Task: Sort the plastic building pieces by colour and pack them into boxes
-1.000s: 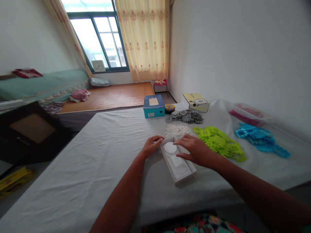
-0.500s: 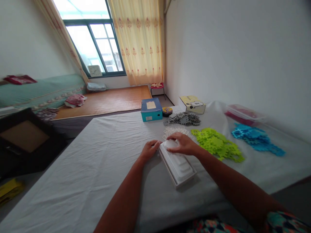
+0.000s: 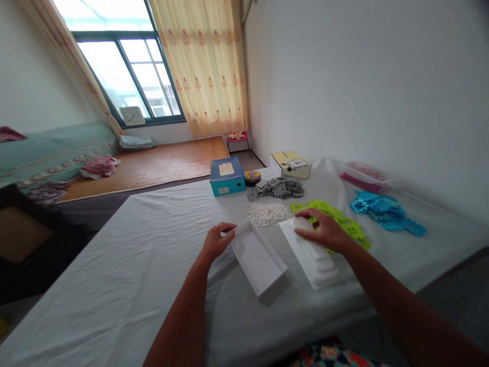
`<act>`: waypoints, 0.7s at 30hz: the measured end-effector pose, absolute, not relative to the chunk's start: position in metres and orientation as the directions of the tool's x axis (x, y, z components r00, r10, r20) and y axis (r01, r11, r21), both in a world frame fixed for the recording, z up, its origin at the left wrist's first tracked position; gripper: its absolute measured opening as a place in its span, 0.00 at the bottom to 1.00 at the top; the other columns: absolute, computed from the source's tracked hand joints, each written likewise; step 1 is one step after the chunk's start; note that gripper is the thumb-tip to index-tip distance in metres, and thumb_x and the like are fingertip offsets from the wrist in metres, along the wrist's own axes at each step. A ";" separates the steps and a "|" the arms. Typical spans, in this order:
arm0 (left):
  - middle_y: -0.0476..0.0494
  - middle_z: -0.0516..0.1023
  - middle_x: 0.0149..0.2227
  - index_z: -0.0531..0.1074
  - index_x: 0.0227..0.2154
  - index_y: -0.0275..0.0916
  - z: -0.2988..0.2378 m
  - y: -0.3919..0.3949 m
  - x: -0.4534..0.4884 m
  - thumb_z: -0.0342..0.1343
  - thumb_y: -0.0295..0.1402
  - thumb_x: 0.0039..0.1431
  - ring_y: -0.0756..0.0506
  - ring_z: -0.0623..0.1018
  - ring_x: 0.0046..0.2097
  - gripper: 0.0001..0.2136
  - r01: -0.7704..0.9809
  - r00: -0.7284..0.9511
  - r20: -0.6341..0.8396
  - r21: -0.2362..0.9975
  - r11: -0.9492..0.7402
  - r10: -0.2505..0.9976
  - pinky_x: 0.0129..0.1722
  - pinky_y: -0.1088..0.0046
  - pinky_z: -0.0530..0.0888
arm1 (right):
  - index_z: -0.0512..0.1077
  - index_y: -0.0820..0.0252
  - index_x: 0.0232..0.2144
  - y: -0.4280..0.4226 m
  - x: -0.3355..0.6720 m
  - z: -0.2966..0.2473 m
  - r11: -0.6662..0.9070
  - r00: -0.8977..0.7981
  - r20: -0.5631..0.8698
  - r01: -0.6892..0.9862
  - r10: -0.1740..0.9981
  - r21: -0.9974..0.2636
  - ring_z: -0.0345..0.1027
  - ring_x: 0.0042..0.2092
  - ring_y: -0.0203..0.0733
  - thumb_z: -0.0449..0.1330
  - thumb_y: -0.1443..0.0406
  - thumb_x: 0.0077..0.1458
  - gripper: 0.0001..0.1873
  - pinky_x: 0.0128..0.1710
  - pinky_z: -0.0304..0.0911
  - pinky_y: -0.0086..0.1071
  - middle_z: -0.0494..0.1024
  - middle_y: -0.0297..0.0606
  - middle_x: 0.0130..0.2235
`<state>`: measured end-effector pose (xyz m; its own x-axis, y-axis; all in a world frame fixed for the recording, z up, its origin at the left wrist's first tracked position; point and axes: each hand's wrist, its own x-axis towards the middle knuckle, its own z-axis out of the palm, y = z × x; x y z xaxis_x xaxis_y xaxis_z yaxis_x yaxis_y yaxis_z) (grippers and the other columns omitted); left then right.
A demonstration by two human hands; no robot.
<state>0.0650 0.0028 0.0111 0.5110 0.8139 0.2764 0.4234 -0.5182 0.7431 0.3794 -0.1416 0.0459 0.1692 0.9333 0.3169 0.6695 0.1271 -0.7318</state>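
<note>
My left hand pinches the far left corner of a shallow white box, whose inside shows bare. To the right of the box, my right hand grips a white plastic tray insert with stepped sides, thumb and fingers around its raised far end. The insert is apart from the box. Just beyond the box lies a heap of small white pieces. Lime green gear-edged pieces are spread behind my right hand, which partly hides them.
Grey pieces and blue pieces lie in heaps on the white sheet. Toward the back stand a blue box, a round tin, a yellow box and a clear plastic container against the wall.
My right hand has lifted the white insert out of the box and moved it right. The left hand stays on the box. The view has turned slightly right.
</note>
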 end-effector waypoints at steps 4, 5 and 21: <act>0.44 0.82 0.34 0.80 0.32 0.39 0.009 0.013 0.054 0.55 0.38 0.50 0.43 0.79 0.37 0.12 0.411 0.493 0.243 0.782 -0.469 0.836 0.41 0.68 0.74 | 0.73 0.53 0.43 -0.147 0.351 0.019 0.243 -0.020 0.403 0.824 0.915 -0.511 0.68 0.49 0.50 0.65 0.55 0.48 0.19 0.52 0.62 0.49 0.76 0.41 0.45; 0.44 0.82 0.34 0.80 0.32 0.38 0.007 0.013 0.054 0.55 0.39 0.50 0.43 0.79 0.38 0.12 0.402 0.493 0.236 0.792 -0.459 0.838 0.42 0.67 0.74 | 0.73 0.53 0.44 -0.147 0.347 0.015 0.257 -0.040 0.416 0.838 0.909 -0.482 0.67 0.50 0.50 0.65 0.55 0.49 0.19 0.54 0.60 0.49 0.76 0.42 0.46; 0.43 0.82 0.38 0.80 0.35 0.39 0.000 0.001 0.079 0.57 0.49 0.50 0.40 0.78 0.43 0.19 0.391 0.447 0.204 0.831 -0.395 0.871 0.44 0.66 0.75 | 0.56 0.42 0.63 -0.149 0.636 0.037 -0.460 0.460 -0.002 0.888 0.888 -0.006 0.41 0.65 0.72 0.72 0.52 0.33 0.54 0.53 0.50 0.67 0.50 0.46 0.67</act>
